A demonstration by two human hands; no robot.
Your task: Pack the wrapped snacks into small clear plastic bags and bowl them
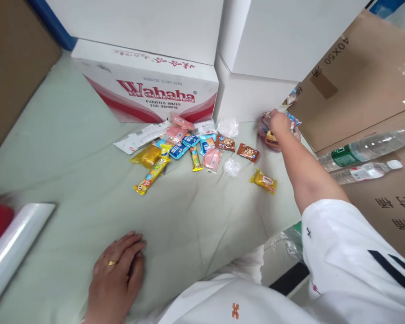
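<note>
I count one round, see-through pinkish bowl (263, 136), right of centre in the upper half of the frame, with wrapped snacks (293, 119) showing in it. The right hand (279, 122) bends down over it; the fingertips are hidden, so I can't tell whether they pinch anything. The left hand (118, 270) lies palm down on the desk (87, 189) at lower left, fingers close together, wearing one gold ring (111, 263). Mid-frame there are two brown cookie packets (248, 152), three pink packets (212, 159) and two yellow stick packets (151, 176); one yellow-wrapped cake (265, 181) lies apart, below the bowl. Two plastic bottles (374, 145) lie at far right; one Wahaha carton (155, 96) stands upper centre.
</note>
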